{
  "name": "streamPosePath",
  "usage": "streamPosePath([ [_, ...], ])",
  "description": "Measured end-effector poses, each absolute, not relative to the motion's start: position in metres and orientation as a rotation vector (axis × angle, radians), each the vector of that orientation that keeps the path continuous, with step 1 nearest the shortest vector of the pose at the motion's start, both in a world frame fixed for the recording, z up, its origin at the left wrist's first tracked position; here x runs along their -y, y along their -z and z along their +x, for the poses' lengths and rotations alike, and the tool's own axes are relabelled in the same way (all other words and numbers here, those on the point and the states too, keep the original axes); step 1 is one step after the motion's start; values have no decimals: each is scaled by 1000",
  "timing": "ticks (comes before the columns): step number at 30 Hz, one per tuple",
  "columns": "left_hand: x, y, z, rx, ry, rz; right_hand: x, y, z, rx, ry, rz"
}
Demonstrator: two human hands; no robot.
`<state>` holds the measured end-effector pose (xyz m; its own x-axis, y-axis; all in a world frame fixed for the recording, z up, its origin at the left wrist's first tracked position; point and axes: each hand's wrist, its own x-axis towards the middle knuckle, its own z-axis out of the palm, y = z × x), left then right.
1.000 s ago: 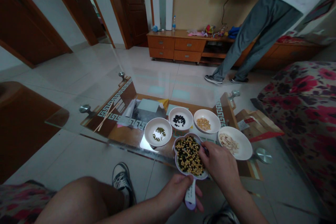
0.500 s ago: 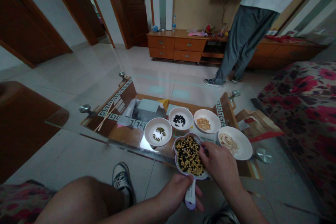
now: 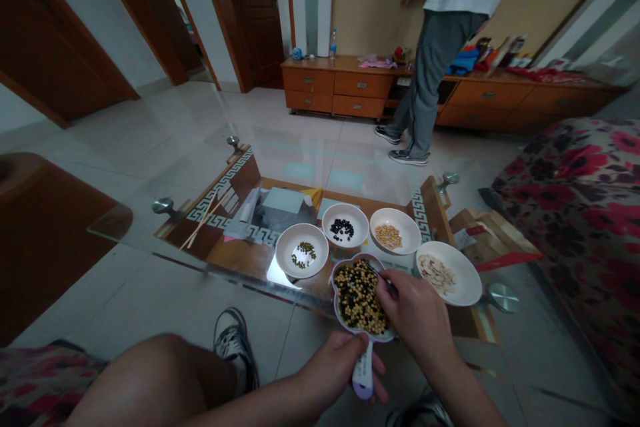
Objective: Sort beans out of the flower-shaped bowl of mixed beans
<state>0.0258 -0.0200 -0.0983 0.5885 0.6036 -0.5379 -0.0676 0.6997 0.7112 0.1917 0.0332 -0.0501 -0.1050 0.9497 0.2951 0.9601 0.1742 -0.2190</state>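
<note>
My left hand (image 3: 336, 361) is closed around the handle of a flower-shaped bowl (image 3: 363, 377), pale with a lilac rim. Mixed beans (image 3: 360, 297), yellow, black and green, fill it. Over its right side, my right hand (image 3: 417, 307) pinches a slim dark utensil (image 3: 387, 282) whose tip reaches in among the beans; its kind is unclear. Beyond stand white bowls: one with green beans (image 3: 303, 255), one with black beans (image 3: 343, 229), one with yellow beans (image 3: 389, 236). Right of my right hand, another holds pale flat slices (image 3: 437, 273).
The bowls stand on a glass-topped table (image 3: 240, 287). Chopsticks (image 3: 200, 223) lie at its left, a paper bag (image 3: 493, 237) is at the right. Across the room a person (image 3: 435, 67) is by a wooden cabinet (image 3: 360, 87). A flowered sofa (image 3: 590, 180) is at the right.
The person in the background has stepped to the left along the cabinet. My hands, the handled bowl and the white bowls stay nearly where they were; the utensil's tip has shifted slightly.
</note>
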Motion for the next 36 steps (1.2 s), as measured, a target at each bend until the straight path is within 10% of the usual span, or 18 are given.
streamPosePath([
  [36,42,132,0,-881,-374,575,-29,50,176,1959,28,-1462],
])
